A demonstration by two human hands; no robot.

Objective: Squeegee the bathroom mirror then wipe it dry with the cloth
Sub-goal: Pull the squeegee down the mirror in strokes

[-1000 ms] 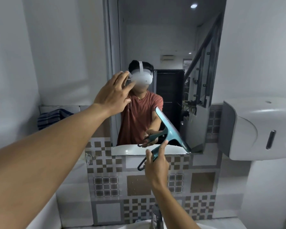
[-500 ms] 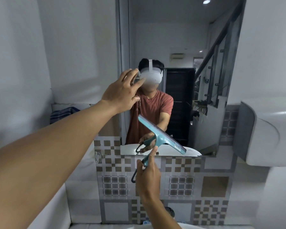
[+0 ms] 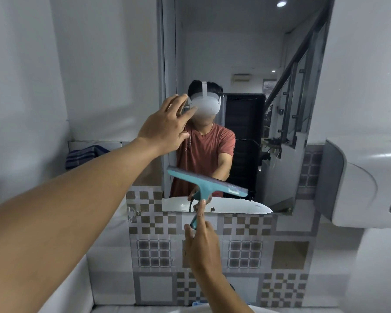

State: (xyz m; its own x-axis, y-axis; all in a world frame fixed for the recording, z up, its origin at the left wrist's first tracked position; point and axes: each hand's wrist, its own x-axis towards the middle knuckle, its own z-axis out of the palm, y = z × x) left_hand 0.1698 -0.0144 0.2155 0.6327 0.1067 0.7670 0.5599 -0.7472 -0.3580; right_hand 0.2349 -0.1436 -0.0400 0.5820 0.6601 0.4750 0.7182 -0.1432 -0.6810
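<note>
The bathroom mirror (image 3: 246, 53) hangs on the wall ahead, above a band of patterned tiles. My right hand (image 3: 202, 242) grips the handle of a teal squeegee (image 3: 207, 185), whose blade lies nearly level, tilted down to the right, against the mirror's lower part. My left hand (image 3: 166, 125) is raised against the mirror's left edge with fingers spread and nothing in it. A dark blue striped cloth (image 3: 84, 155) lies folded on a ledge at the left.
A white wall dispenser (image 3: 366, 181) juts out at the right, close to the mirror's lower right corner. Patterned tiles (image 3: 244, 251) cover the wall below the mirror. A white basin rim (image 3: 212, 309) shows at the bottom edge. Plain white wall (image 3: 32, 75) fills the left.
The squeegee blade has turned from steeply slanted toward level and shifted left along the mirror's lower part. My left hand stays raised at the mirror's left edge.
</note>
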